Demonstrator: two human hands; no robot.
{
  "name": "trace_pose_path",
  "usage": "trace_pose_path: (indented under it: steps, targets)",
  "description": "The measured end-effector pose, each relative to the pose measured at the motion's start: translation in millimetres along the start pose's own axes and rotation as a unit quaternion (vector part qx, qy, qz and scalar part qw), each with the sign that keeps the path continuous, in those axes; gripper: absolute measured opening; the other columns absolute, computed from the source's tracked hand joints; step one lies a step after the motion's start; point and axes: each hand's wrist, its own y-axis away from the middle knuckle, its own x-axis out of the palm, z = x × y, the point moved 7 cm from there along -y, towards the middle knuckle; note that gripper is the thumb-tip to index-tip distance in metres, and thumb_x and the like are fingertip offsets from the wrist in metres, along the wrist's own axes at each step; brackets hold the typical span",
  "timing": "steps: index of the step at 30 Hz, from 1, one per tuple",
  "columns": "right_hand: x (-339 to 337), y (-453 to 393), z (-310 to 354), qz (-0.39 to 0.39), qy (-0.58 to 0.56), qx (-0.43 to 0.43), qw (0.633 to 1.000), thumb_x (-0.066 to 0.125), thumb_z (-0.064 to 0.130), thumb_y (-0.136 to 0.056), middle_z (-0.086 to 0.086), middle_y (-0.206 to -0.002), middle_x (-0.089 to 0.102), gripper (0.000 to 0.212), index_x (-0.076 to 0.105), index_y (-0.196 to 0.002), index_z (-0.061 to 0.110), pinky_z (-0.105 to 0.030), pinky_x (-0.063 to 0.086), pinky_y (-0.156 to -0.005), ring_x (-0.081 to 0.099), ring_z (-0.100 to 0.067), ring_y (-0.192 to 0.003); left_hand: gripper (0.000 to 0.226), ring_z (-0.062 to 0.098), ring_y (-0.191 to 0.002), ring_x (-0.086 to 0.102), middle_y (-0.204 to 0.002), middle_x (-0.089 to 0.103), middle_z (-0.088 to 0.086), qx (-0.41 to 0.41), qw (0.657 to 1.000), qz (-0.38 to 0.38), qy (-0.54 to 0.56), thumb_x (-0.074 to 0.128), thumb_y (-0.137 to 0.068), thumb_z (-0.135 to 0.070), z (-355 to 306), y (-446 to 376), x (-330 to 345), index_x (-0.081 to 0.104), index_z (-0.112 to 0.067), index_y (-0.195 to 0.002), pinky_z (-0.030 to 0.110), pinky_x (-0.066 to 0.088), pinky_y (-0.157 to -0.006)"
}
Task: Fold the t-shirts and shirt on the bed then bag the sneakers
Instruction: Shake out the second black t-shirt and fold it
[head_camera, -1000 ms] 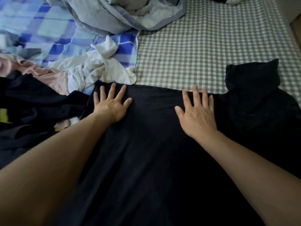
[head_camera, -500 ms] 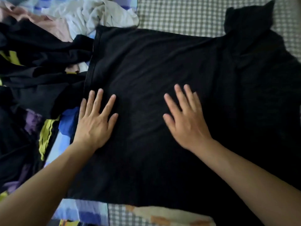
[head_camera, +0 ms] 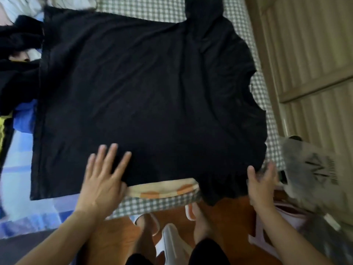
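Note:
A black t-shirt [head_camera: 145, 96] lies spread flat across the bed, its hem to the left and its collar and sleeves to the right. My left hand [head_camera: 103, 175] presses flat on its near edge, fingers straight and spread. At the near sleeve [head_camera: 225, 186], which hangs over the bed's edge, my right hand [head_camera: 261, 182] touches the cloth with thumb apart and fingers straight; it is blurred. No sneakers are in view.
A pile of dark clothes with yellow stripes [head_camera: 13, 77] lies left of the t-shirt. The checked sheet [head_camera: 158, 204] ends at the near bed edge. A grey printed bag [head_camera: 313, 169] and a pink item [head_camera: 282, 217] sit at the right, by a wooden panel [head_camera: 309, 54].
Both hands slid toward me down the t-shirt. The left now rests at its near edge; the right moved out to the near sleeve. The view tilted down to the bed edge and floor.

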Motion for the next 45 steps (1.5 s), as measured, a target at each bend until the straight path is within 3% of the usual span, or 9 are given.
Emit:
trace_pose_path:
  steps: [4,10,15,19,22,30,35,39,45]
  targets:
    - [13.6,-1.1,-16.8,0.018,-0.201,0.108,0.973,0.06,0.042,-0.099,-0.009,-0.147,0.048,0.063,0.032,-0.151,0.02,-0.044,0.046,-0.103,0.05,-0.029,-0.131,0.078,0.038,-0.156,0.007,-0.168,0.016,0.015,0.179,0.983,0.014,0.033,0.052,-0.09,-0.047,-138.4,-19.6,24.5,0.026,-0.026,-0.16,0.056,0.016,-0.123]
    - [-1.1,10.6,-58.1,0.113,0.001,0.051,0.992,0.059,0.043,-0.097,-0.006,-0.088,0.067,0.027,0.062,-0.094,0.017,-0.052,0.055,-0.077,0.066,-0.03,-0.088,0.095,0.039,-0.156,0.002,-0.169,0.008,0.014,0.224,0.967,0.088,-0.082,0.067,-0.086,-0.036,-185.6,-20.1,80.0,0.013,-0.027,-0.163,0.061,0.012,-0.123]
    - [-57.0,-60.3,31.0,-0.015,-0.023,-0.083,0.996,0.059,0.031,-0.099,-0.001,-0.114,0.057,0.029,0.058,-0.122,0.013,-0.02,0.046,-0.079,0.056,-0.012,-0.096,0.089,0.042,-0.155,0.008,-0.168,0.016,0.015,0.206,0.967,0.09,-0.116,0.047,-0.08,-0.033,-196.5,-17.1,82.3,0.015,-0.027,-0.163,0.065,0.02,-0.119]
    - [-31.8,-149.5,140.6,-0.01,0.11,-0.246,0.963,0.055,0.049,-0.099,-0.013,-0.141,0.046,0.064,0.04,-0.148,0.011,-0.04,0.042,-0.104,0.045,-0.03,-0.13,0.093,0.04,-0.155,0.012,-0.168,0.017,0.011,0.176,0.968,0.127,-0.129,0.052,-0.078,-0.037,-198.4,-20.7,82.5,0.016,-0.026,-0.163,0.064,0.024,-0.118]
    - [-5.8,-172.1,161.0,-0.004,0.225,-0.284,0.932,0.048,0.044,-0.104,-0.019,-0.124,0.061,0.052,0.043,-0.138,0.006,-0.042,0.045,-0.078,0.06,-0.037,-0.111,0.093,0.036,-0.155,0.013,-0.169,0.016,0.006,0.183,0.97,0.131,-0.088,0.054,-0.077,-0.038,-202.3,-18.8,72.7,0.018,-0.025,-0.162,0.059,0.02,-0.119]
    - [-21.2,-205.1,189.3,-0.064,0.123,-0.176,0.975,0.042,0.026,-0.104,-0.015,-0.141,0.049,0.04,0.045,-0.14,0.008,-0.047,0.042,-0.1,0.047,-0.035,-0.127,0.06,0.03,-0.123,0.057,-0.147,0.05,0.004,0.102,0.991,0.005,0.092,0.047,-0.093,-0.039,-169.6,-98.5,-2.0,0.045,-0.027,-0.151,0.044,0.053,-0.096]
    - [21.5,-265.5,260.3,0.046,-0.113,-0.05,0.991,0.052,0.046,-0.101,-0.012,-0.151,0.046,0.066,0.035,-0.152,0.008,-0.043,0.043,-0.107,0.049,-0.035,-0.133,0.064,0.031,-0.156,0.009,-0.168,0.018,0.007,-0.094,0.995,-0.028,-0.01,0.023,-0.101,-0.055,-105.4,-170.7,16.6,0.022,-0.033,-0.161,0.051,0.011,-0.124]
    - [22.0,-304.8,280.2,-0.058,0.019,-0.116,0.991,0.051,0.017,-0.102,-0.014,-0.134,0.057,0.033,0.051,-0.133,0.006,-0.037,0.045,-0.093,0.057,-0.033,-0.119,0.066,0.025,-0.157,-0.009,-0.17,0.001,0.003,-0.13,0.991,-0.001,-0.036,0.006,-0.1,-0.063,-90.2,-180.1,48.8,0.003,-0.039,-0.161,0.051,-0.001,-0.126]
    - [23.5,-307.8,301.7,-0.172,0.231,-0.222,0.932,0.055,0.026,-0.098,-0.021,-0.143,0.043,0.044,0.048,-0.137,0.007,-0.053,0.033,-0.111,0.038,-0.042,-0.131,0.068,0.031,-0.147,0.03,-0.159,0.038,0.005,-0.138,0.989,0.041,-0.025,0.028,-0.093,-0.066,-89.7,-189.2,23.2,0.035,-0.039,-0.155,0.055,0.025,-0.116]
